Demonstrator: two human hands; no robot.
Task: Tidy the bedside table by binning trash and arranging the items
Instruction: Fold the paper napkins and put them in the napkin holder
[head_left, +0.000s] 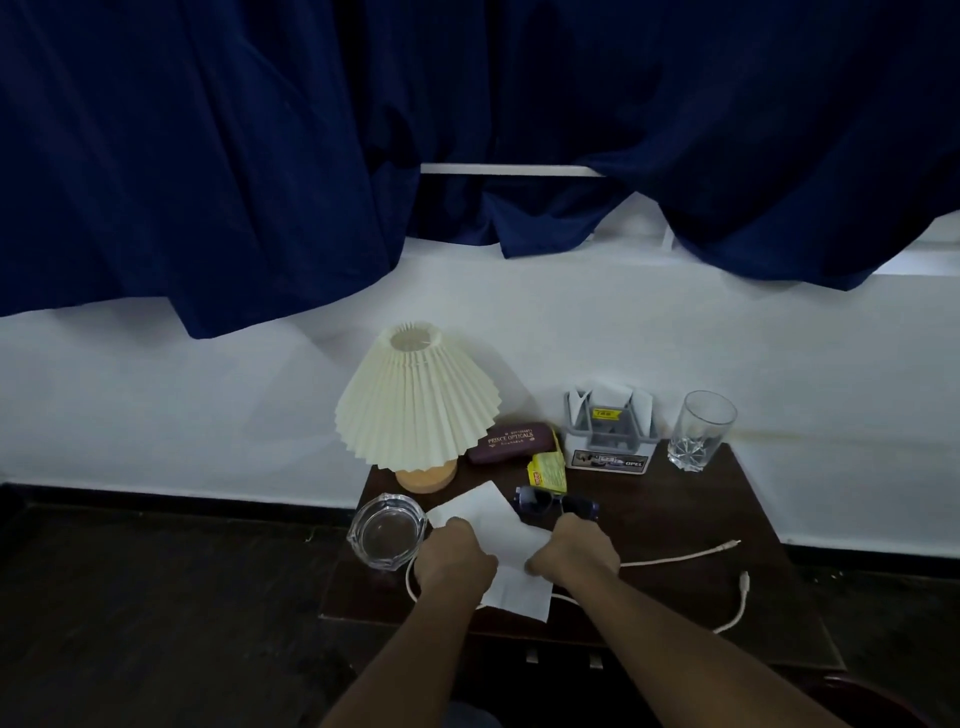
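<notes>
Both my hands are on the tissue (498, 530), a white sheet lying at the near-left part of the table (675, 514). My left hand (454, 558) is curled closed on its left edge; my right hand (576, 551) is curled closed on its right edge. The fingertips are hidden under the knuckles, so I judge a pinch on each side rather than see it.

The sheet's long axis runs from the far corner near the lamp (415, 400) back toward me, its near end reaching the table's front edge. It lies between the two hands, so neither is nearer; both already touch it.

Adjacent items: the ashtray (387, 530) sits just beside the left hand, the sunglasses (556, 504) just beyond the right hand, and the cable (680, 558) appears to pass under the sheet, emerging on both sides.

Assessment: the step in hand is gathering the tissue as trash. Lifting should go straight up and toward me, to avoid dragging the cable or nudging the ashtray. No bin is in view.
</notes>
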